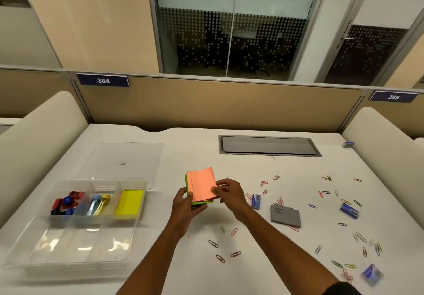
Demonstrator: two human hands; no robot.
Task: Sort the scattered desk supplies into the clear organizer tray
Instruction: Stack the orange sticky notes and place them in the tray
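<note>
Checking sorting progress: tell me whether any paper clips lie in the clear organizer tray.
No: coloured wire paper clips lie scattered on the white desk.

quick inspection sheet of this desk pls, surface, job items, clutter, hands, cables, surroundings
surface: white desk with a closed grey cable hatch.
job's things: clear organizer tray at left; its far compartments hold red, blue and black clips, blue and yellow tubes, and yellow sticky notes. Near section bare. Tray lid lies behind it.
clutter: coloured paper clips scattered at right, small blue boxes, a grey flat box.
hands: left hand holds an orange and green sticky note stack from below; right hand fingers pinch its edge.
cables: nothing seen.
surroundings: tan partition with labels 384 and 385, glass-walled room behind.
</note>
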